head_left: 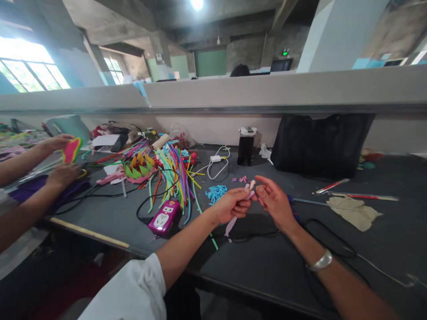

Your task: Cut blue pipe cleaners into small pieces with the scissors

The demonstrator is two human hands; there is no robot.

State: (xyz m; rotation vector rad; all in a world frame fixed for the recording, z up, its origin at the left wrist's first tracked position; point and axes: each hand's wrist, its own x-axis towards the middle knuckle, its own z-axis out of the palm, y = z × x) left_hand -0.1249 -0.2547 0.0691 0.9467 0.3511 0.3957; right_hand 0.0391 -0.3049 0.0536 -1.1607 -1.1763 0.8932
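Above the front of the table, my left hand (233,204) is closed around a small pale pink craft piece (252,184), whose tip sticks up past the fingers. A pale lilac strip (230,226) hangs below that hand. Right beside it is my right hand (275,202), fingers apart and slightly bent, with nothing visible held in it. Whether its fingertips touch the pink piece is hard to make out. Behind the hands lie a pile of short blue pieces (216,194) and a few small pink pieces (244,179).
Many coloured strips (175,173) lie left of centre, near a purple power socket (164,218) with a black cord. A dark bottle (246,146) and a black bag (320,144) stand behind. A beige cloth (353,212) lies right. At left, another person's hands (63,173) hold a pink-and-yellow piece.
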